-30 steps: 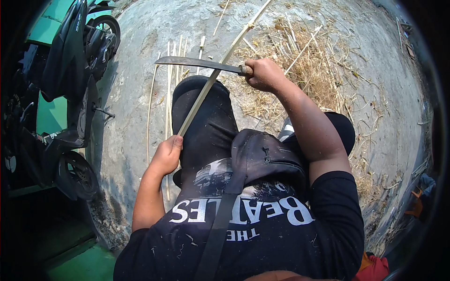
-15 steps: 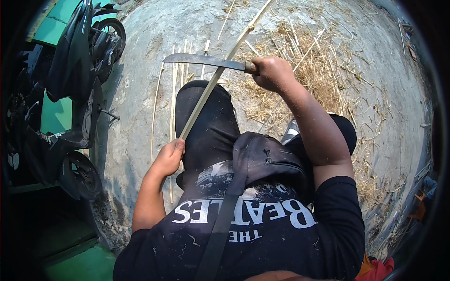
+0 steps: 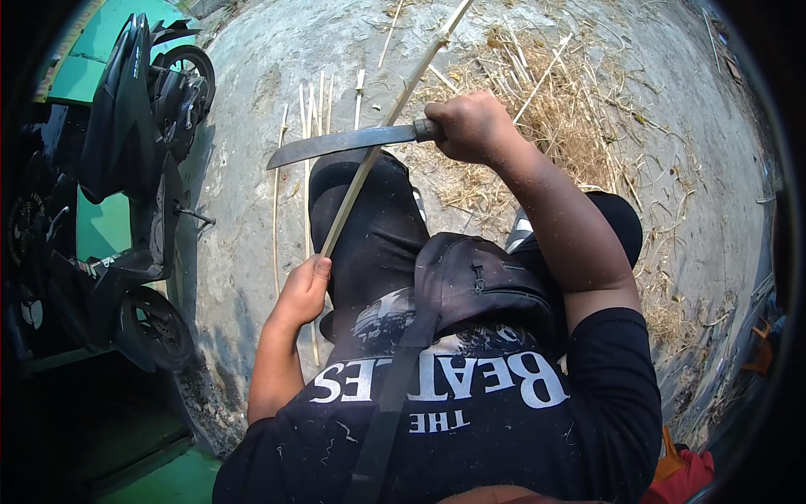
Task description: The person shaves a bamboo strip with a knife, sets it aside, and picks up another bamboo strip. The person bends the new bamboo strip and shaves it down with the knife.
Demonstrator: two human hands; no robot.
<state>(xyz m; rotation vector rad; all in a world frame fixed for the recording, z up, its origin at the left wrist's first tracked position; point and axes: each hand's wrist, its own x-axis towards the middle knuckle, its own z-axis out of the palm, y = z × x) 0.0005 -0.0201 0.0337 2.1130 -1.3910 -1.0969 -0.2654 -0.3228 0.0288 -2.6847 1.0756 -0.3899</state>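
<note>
A long bamboo strip (image 3: 382, 126) is gripped at its near end by the left hand (image 3: 300, 290) and slants up-fwd over the knee; a big knife (image 3: 340, 143), held tight in the right hand (image 3: 472, 126), is laid across it approx mid-length. Shaving seems under way, so a controlled stroke away from the body w/ steady angle is likely called for. Open concrete and dry straw (image 3: 579, 126) lie ahead; a parked scooter (image 3: 126, 168) crowds the left.

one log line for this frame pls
left hand: grips bamboo strip low end | right hand: holds machete, blade across strip | ground: shavings
</note>
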